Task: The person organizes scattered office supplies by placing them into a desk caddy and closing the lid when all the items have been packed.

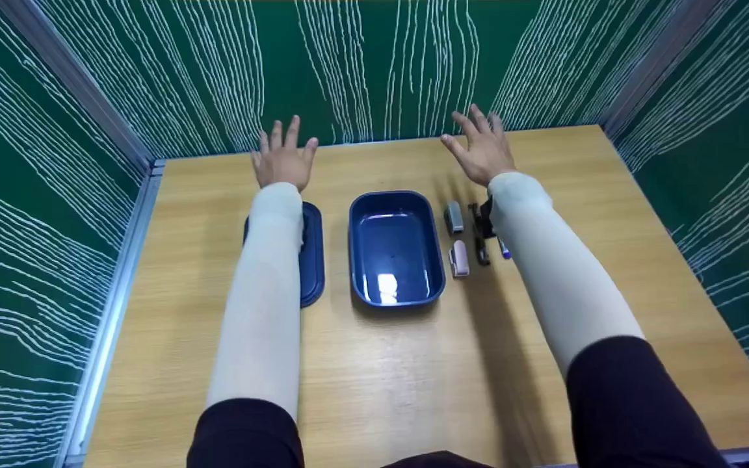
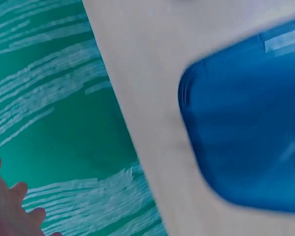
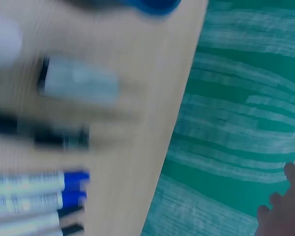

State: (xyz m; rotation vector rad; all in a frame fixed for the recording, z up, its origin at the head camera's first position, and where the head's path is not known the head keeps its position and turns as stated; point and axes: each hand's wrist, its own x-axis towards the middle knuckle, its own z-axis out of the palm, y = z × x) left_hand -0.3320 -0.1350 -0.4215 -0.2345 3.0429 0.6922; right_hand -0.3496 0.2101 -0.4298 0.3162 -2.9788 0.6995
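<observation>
My left hand (image 1: 283, 159) is held above the table's far edge, fingers spread, with nothing in it. Likewise spread and holding nothing, my right hand (image 1: 484, 149) is stretched out at the far right. Between the two forearms a dark blue rectangular box (image 1: 381, 250) stands without its cover. A matching blue lid (image 1: 313, 260) lies to its left, partly hidden under the left forearm. Right of the box are a grey-green stapler (image 1: 454, 218) and a pale pink stapler (image 1: 459, 259). Beside them lies a long black item (image 1: 481, 244), its kind unclear.
Several markers (image 3: 32, 182) with blue or black caps lie side by side, mostly hidden by the right forearm in the head view. Green panels (image 1: 374, 71) with white streaks wall the wooden table (image 1: 361, 390) at the back and sides.
</observation>
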